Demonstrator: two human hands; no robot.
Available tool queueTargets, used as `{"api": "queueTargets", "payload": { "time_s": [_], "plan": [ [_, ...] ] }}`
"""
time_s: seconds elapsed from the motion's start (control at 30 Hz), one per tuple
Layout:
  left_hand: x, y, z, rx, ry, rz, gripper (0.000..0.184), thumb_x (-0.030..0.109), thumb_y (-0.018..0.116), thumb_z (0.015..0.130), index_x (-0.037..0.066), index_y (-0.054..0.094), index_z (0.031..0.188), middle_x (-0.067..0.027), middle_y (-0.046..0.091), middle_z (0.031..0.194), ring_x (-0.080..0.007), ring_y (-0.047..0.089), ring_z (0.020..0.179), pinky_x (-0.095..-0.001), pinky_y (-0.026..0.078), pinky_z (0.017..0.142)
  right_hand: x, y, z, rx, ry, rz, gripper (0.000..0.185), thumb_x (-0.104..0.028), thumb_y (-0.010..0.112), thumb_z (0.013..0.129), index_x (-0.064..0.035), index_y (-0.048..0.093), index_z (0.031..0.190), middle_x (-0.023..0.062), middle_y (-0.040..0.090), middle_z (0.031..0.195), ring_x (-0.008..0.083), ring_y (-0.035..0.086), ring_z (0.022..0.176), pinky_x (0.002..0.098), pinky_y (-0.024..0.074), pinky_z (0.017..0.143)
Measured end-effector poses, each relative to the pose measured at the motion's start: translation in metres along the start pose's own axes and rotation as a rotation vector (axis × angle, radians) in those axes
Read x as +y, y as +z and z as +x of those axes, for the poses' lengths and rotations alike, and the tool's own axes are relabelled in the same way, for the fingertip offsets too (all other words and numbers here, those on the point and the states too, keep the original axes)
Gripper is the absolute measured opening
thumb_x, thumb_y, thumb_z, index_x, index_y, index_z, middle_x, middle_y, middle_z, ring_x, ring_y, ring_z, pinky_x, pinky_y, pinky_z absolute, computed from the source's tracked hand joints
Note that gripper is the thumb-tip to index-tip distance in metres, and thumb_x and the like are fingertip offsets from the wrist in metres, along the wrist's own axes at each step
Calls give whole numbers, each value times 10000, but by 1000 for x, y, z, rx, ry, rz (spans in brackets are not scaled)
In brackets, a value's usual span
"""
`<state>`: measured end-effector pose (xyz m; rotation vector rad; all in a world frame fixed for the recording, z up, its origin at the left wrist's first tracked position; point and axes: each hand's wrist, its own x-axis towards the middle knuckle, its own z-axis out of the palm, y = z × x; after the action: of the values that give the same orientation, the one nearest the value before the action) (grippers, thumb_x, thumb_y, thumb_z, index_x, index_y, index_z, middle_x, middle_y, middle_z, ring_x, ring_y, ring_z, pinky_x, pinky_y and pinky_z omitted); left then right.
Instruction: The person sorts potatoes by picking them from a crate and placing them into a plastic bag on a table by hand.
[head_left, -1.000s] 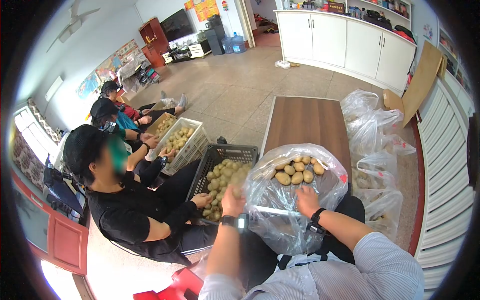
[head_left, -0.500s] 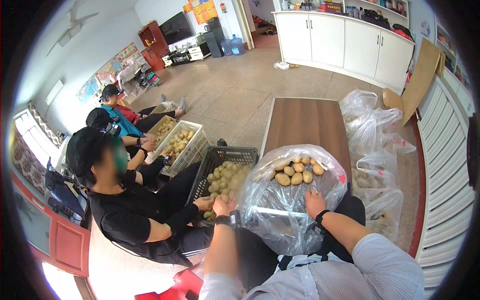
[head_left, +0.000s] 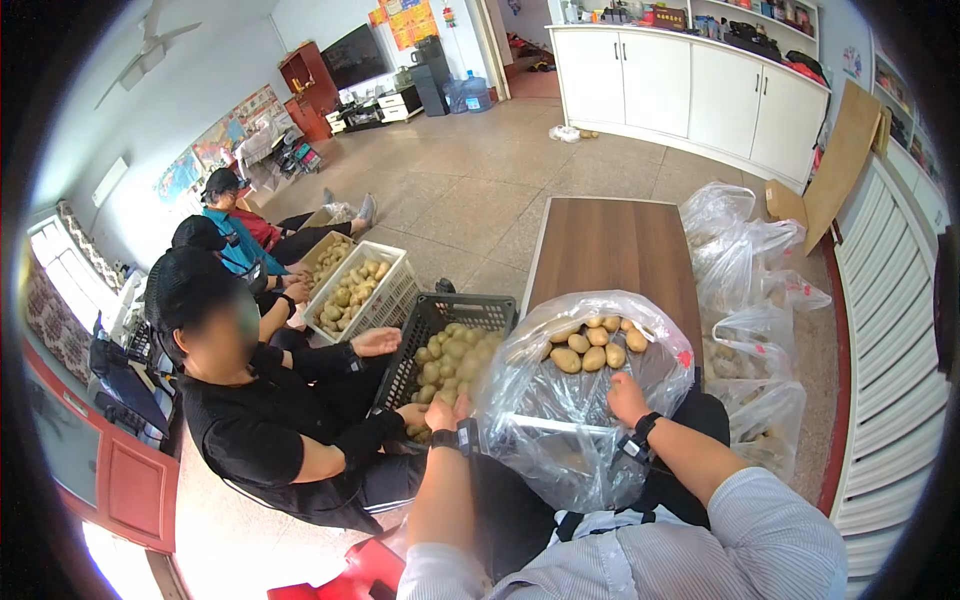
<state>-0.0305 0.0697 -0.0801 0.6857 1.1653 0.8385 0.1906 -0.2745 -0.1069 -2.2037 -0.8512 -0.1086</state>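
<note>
A dark plastic crate (head_left: 392, 372) of potatoes (head_left: 452, 360) stands to my left. At its near edge my left hand (head_left: 443, 412) is closed, fingers curled; what they hold, if anything, is hidden. A clear plastic bag (head_left: 560, 455) spreads before me, partly over the crate's right side. Several potatoes (head_left: 592, 345) lie together at its far part. My right hand (head_left: 627, 400) is closed on the bag, just nearer to me than those potatoes. Beside my left hand is a co-worker's hand (head_left: 410, 414); that person's other hand (head_left: 376, 342) is open above the crate's left edge.
A brown wooden table (head_left: 612, 240) extends ahead under the bag. Filled plastic bags (head_left: 745, 330) line the floor on the right, beside a white radiator (head_left: 885, 290). More co-workers sit at the left by a white crate (head_left: 395, 290) of potatoes. White cabinets (head_left: 660, 85) stand at the back.
The nearest co-worker has lifted one hand from the near side of the dark crate to its left edge, palm open. My right hand has shifted slightly left, its fingers more curled.
</note>
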Motion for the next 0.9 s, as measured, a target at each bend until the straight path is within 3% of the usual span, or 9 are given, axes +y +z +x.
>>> {"api": "queueTargets", "payload": {
  "time_s": [0.17,0.23,0.4,0.47,0.5,0.6,0.67,0.7,0.9],
  "plan": [
    [-4,-21,14,-143,675,1078,559,546,714,765,1,671,880,-181,705,882,-339,691,815,-423,549,691,-24,-21,11,-162,773,793,58,-54,584,807,3,589,798,130,598,718,276,603,628,406,483,567],
    [-3,-21,16,-121,709,1212,606,591,744,712,6,676,858,-185,705,853,-353,689,820,-427,547,699,28,19,0,-253,674,888,51,-46,599,807,-31,576,850,87,570,765,240,589,679,414,499,628],
    [-51,-29,92,-98,-182,-447,297,158,466,941,18,544,1191,-185,587,1129,-411,614,986,-519,557,835,63,44,1,-425,257,817,107,-3,612,794,-70,536,827,40,518,793,190,553,730,422,509,685],
    [-24,-14,52,-67,-177,-362,317,214,494,952,8,551,1186,-182,582,1180,-383,631,941,-487,551,774,5,6,6,-455,795,1314,145,-9,659,766,-70,556,684,50,562,760,199,624,735,337,513,624],
    [-10,-5,29,-51,-173,-320,332,242,508,958,3,555,1184,-180,579,1206,-370,640,919,-471,549,744,10,14,7,-454,795,1314,145,-9,659,766,-70,556,684,50,562,760,199,624,735,337,513,624],
    [17,23,-33,-121,-39,-121,418,277,523,968,14,464,1287,-162,470,1316,-348,623,923,-456,543,700,13,30,9,-520,-47,909,124,-3,675,778,-44,606,873,67,581,921,228,655,847,373,548,687],
    [18,34,-50,-94,-11,-64,354,284,525,969,20,513,1205,-127,566,1159,-270,630,795,-395,531,631,-74,-14,20,-518,897,1233,297,-40,652,831,-8,560,1112,80,560,1027,234,660,873,357,559,712],
    [18,36,-58,-193,12,14,327,293,528,968,35,525,1169,-109,592,1090,-242,615,724,-367,506,583,-92,-20,23,-551,853,1178,509,-90,650,861,15,445,1315,95,573,1025,224,659,843,330,558,681],
    [23,59,-98,-515,-103,285,336,365,521,978,54,545,1104,-85,633,956,-189,561,566,-296,401,463,-161,-16,40,-615,595,981,502,-152,648,883,31,484,1321,87,631,942,151,635,738,267,511,586]
  ]
}}
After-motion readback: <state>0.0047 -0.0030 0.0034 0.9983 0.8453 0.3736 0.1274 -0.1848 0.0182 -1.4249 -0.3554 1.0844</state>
